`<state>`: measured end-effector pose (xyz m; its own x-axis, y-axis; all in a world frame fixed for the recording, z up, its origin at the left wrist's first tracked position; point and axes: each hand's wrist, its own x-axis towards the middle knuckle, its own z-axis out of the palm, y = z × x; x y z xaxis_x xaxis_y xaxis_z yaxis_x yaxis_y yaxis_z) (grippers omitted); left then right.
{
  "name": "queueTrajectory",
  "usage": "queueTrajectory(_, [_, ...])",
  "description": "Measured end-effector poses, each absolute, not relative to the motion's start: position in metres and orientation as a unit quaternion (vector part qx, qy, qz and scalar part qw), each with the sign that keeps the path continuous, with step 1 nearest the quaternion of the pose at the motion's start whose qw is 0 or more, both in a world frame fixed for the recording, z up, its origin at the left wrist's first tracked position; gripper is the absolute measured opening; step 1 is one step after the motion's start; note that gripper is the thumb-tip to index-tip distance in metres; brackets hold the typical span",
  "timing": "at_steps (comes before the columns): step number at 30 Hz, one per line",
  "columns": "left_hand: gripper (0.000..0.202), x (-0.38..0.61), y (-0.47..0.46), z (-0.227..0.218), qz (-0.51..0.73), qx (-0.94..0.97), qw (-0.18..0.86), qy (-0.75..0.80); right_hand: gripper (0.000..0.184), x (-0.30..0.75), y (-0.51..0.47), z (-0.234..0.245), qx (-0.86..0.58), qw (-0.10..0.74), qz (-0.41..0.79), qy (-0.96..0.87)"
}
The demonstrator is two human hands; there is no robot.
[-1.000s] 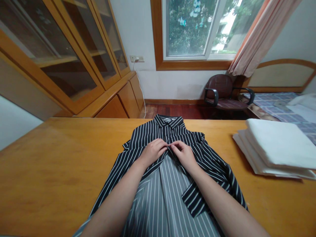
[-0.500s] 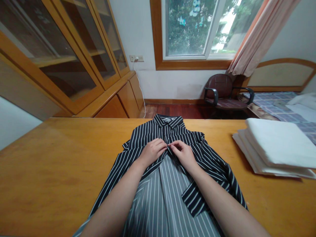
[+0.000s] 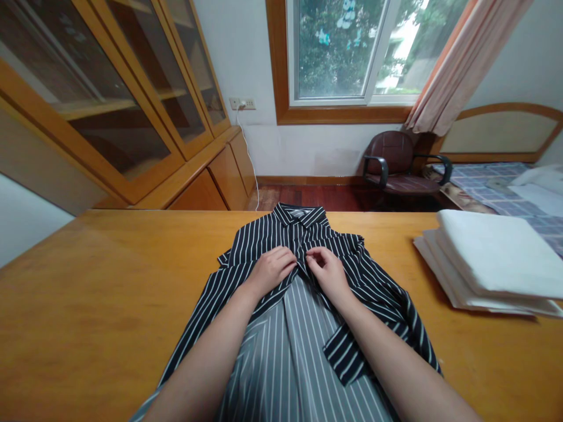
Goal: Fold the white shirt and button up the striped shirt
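A black shirt with white stripes (image 3: 255,239) lies face up, its collar pointing to the far edge. The upper front is closed; below my hands the front panels part and show the grey striped inside. My left hand (image 3: 273,271) rests on the front with its fingers closed on the placket edge. Just right of it, my right hand (image 3: 326,271) has thumb and forefinger pinched together at the other side of the placket. A small gap separates the fingertips of the two hands. Whatever lies between the right fingertips is too small to make out. One cuff (image 3: 345,354) lies folded over near my right forearm.
The shirt is spread on a wooden table (image 3: 88,305). A stack of white folded sheets or boards (image 3: 501,252) sits at the right. Beyond the table are a glass-door cabinet (image 3: 176,140), a brown armchair (image 3: 393,158), and a bed (image 3: 497,187).
My right hand's fingertips have drawn slightly right, away from the left hand, where they met before. My left hand and the shirt have hardly moved.
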<state>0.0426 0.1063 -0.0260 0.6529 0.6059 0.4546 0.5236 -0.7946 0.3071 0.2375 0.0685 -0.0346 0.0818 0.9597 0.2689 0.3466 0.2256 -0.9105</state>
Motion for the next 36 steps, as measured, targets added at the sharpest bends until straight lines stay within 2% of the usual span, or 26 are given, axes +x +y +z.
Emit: queueTrajectory(36, [0.02, 0.0423, 0.1047, -0.022, 0.246, 0.92, 0.056, 0.3, 0.019, 0.2354, 0.0726, -0.0298, -0.564, 0.398, 0.31, -0.653])
